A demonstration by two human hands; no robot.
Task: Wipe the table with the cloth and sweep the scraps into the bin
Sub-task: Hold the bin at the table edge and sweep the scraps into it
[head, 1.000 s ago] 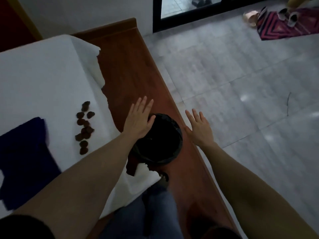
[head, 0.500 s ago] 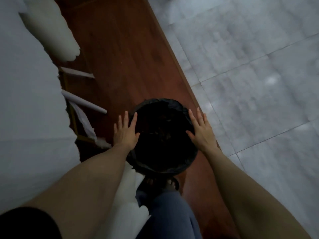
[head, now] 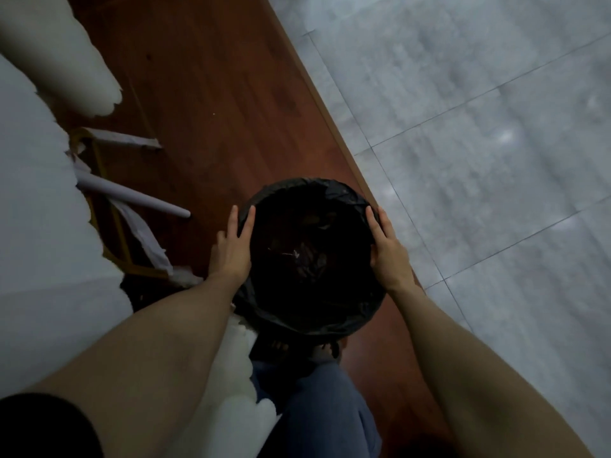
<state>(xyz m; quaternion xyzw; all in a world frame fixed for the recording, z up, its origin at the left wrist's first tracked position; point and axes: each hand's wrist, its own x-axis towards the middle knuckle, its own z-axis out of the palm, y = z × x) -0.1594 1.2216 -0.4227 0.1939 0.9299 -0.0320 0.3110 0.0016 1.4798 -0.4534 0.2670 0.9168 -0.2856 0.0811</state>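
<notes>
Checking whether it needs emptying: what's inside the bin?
The bin has a black liner; dark scraps lie at its bottom. Anything deeper is lost in shadow.

Bin (head: 310, 256): lined with crinkled, faintly glossy black plastic film. Floor strip (head: 211, 94), 12 o'clock of bin: smooth reddish wood, satin sheen. Tiles (head: 479, 127), 2 o'clock: polished grey stone. Table cover (head: 36, 226), 9 o'clock: matt white, torn-edged paper.

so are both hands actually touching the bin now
Touching. The head view shows the left hand and right hand pressed flat against opposite sides of the bin rim, with no gap visible.
</notes>
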